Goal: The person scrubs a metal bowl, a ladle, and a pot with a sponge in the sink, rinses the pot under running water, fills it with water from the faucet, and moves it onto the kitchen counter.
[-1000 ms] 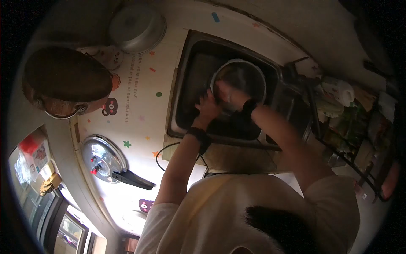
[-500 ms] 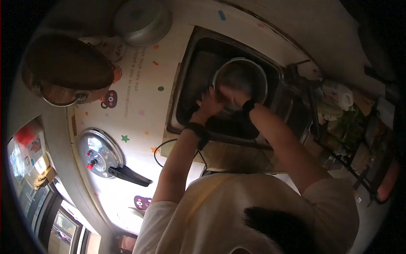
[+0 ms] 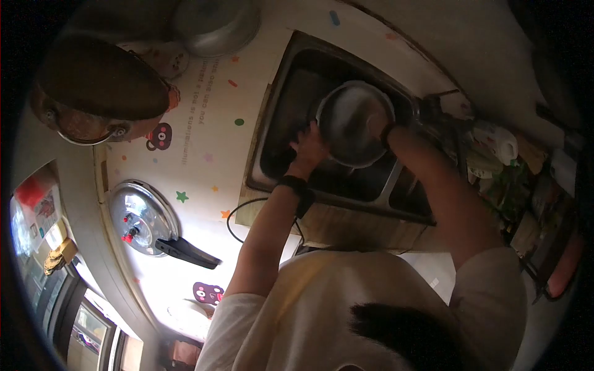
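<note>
A round, light-rimmed metal pot (image 3: 355, 117) sits in the dark sink basin (image 3: 291, 80), its inside cloudy and dim. At the pot's left rim, my left hand (image 3: 310, 147) grips the edge, fingers pointing up along it. My right hand (image 3: 376, 126) reaches over the opposite rim into the pot, against its right side. Its fingers are dim and smeared, so whether they hold anything is unclear. Dark bands circle both wrists.
Left of the sink, a pressure cooker lid (image 3: 143, 217) with a black handle lies on the counter. A large brown pot (image 3: 93, 93) and a metal pan (image 3: 216, 28) stand farther left. The faucet (image 3: 442, 117) and bagged greens (image 3: 510, 182) are at the right.
My right hand has moved from the pot's near left part to its right side. The pot's inside shows more now. My left hand stays at the left rim.
</note>
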`<act>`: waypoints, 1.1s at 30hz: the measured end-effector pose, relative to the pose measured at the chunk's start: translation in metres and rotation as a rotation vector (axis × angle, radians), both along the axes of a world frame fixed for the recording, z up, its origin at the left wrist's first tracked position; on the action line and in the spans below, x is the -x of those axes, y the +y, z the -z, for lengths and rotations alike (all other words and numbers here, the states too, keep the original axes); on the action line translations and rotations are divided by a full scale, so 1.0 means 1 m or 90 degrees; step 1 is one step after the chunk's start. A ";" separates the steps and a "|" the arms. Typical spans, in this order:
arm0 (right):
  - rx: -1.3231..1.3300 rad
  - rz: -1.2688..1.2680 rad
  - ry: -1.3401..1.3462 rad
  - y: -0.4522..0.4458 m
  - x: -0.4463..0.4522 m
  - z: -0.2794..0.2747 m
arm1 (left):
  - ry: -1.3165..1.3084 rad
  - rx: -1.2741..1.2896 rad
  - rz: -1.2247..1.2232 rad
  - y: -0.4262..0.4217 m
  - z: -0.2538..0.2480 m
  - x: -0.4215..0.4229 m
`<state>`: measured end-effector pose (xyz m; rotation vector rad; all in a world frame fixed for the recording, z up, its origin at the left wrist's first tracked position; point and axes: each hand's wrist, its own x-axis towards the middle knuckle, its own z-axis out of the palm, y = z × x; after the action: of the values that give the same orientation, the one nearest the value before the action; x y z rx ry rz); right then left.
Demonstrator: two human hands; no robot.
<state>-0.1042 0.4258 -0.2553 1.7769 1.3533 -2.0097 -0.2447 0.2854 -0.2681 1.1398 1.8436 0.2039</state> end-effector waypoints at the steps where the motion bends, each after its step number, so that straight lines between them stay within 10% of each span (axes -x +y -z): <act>1: 0.015 0.204 0.062 0.004 0.006 -0.008 | -0.001 0.011 -0.002 0.001 -0.006 0.001; 4: 0.007 0.547 0.210 0.011 0.020 -0.011 | -0.010 0.027 -0.006 0.005 -0.017 0.000; 8: -0.047 0.422 0.191 0.010 0.009 -0.010 | -0.015 0.024 -0.013 0.005 -0.013 -0.001; 10: -0.176 0.106 0.057 0.008 -0.003 -0.013 | -0.010 0.024 -0.012 0.004 -0.013 0.000; 12: -0.573 -0.720 -0.448 -0.002 -0.014 -0.025 | -0.010 0.018 -0.009 0.004 -0.012 0.002; 15: -0.671 -0.980 -0.648 -0.019 -0.023 -0.039 | 0.003 -0.009 -0.018 0.003 -0.007 -0.001; 25: -0.380 -0.748 -0.351 -0.070 -0.007 -0.038 | -0.002 -0.018 -0.035 0.005 -0.010 -0.001; 33: -0.188 -0.660 -0.083 -0.056 0.001 0.085 | 0.053 -0.032 -0.039 0.004 -0.003 -0.005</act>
<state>-0.1056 0.3699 -0.3399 0.8741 1.9994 -1.1438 -0.2396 0.2896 -0.2647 1.1415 1.9583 0.2427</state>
